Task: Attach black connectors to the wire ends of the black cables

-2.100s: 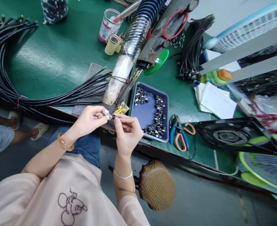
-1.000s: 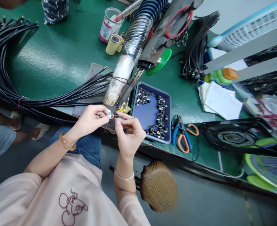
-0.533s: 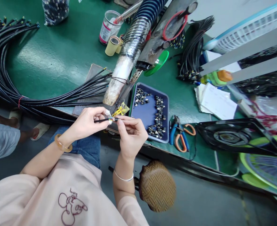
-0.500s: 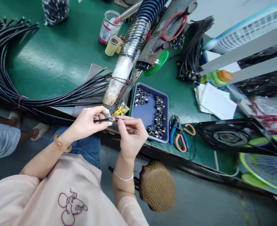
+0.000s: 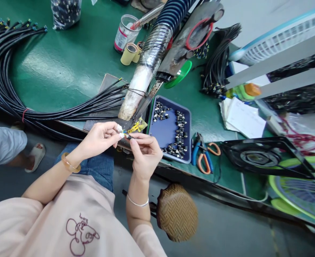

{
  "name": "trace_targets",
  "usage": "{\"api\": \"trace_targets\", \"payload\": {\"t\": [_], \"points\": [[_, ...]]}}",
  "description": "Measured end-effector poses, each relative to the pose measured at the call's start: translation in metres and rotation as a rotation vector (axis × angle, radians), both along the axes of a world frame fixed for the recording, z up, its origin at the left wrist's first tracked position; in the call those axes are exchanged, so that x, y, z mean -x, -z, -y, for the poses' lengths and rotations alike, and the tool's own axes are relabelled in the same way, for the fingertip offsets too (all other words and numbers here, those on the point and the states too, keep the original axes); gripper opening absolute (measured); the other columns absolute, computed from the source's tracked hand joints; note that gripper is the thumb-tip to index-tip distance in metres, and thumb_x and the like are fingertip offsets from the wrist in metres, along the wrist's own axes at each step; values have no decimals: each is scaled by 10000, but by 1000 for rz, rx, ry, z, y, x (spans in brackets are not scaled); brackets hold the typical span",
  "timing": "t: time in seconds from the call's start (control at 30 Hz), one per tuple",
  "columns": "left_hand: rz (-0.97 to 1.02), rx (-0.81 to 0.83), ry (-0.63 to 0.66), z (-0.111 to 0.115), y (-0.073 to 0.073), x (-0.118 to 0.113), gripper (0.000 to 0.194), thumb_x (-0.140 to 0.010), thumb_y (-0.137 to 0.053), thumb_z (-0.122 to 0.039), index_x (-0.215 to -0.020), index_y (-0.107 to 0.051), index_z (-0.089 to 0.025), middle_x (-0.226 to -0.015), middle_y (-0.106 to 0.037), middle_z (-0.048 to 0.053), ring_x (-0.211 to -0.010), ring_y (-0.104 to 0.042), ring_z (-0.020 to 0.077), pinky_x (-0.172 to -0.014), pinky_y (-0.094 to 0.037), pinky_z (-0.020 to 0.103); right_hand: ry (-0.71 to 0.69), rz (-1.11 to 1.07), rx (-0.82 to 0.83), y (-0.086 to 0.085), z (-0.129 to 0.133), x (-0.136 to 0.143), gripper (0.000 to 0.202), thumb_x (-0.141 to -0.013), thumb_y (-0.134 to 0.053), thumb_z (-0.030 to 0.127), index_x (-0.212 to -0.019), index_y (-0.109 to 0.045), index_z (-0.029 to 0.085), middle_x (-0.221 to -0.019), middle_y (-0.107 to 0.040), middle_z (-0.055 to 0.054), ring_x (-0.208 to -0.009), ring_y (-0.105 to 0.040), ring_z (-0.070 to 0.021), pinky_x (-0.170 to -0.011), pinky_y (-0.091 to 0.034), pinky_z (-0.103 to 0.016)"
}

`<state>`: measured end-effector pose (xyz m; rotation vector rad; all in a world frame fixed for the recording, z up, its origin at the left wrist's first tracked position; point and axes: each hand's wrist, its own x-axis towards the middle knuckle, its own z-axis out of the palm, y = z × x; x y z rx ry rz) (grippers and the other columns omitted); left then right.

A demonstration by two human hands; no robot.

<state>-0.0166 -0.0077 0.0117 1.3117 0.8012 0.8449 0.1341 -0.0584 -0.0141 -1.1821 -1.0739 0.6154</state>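
Observation:
My left hand [image 5: 101, 140], with white covers on its fingertips, pinches the coloured wires [image 5: 124, 131] at the end of a black cable; the cable itself is mostly hidden by the fingers. Close beside it, my right hand [image 5: 146, 154] holds a small black connector [image 5: 128, 136] between thumb and fingers, up against the wire ends. Whether the wires are joined to it I cannot tell. Just beyond the fingertips is a yellow clip [image 5: 136, 126]. A blue tray [image 5: 161, 134] of small black connectors lies right of the hands.
A bundle of black cables [image 5: 43, 116] lies along the bench's left edge. A white-ended duct hose [image 5: 132, 96] hangs over the work spot. Pliers [image 5: 199, 150], scissors [image 5: 205, 162] and a black fan [image 5: 264, 157] lie rightward. A stool [image 5: 177, 212] stands below; another person's leg [image 5: 6, 146] is at left.
My left fingers have shifted onto the coloured wires, covering the black cable seen before. My right hand has moved slightly left. The other person's leg and foot at the left have moved.

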Motion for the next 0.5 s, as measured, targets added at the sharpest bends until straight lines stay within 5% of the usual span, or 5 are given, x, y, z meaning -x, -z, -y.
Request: {"api": "trace_targets", "payload": {"t": [0.1,0.5], "points": [[3,3,-25,1,-1,-2,136,-817,-633,-265,-796,-570,-146,-545,-557,-39,-486,-518,64,-504,-406,167,6,46,-34,1,1,0,138,-799,-766,209,-741,-642,198,-845,-767,-10,-799,-750,-142,-671,-607,-248],[54,1,-4,2,2,-3,145,-818,-618,-256,-754,-556,-142,-525,-337,-95,-491,-241,36,-470,-208,183,5,77,-64,2,3,1,125,-807,-748,173,-751,-641,209,-846,-770,2,-782,-743,-143,-662,-586,-258]]}}
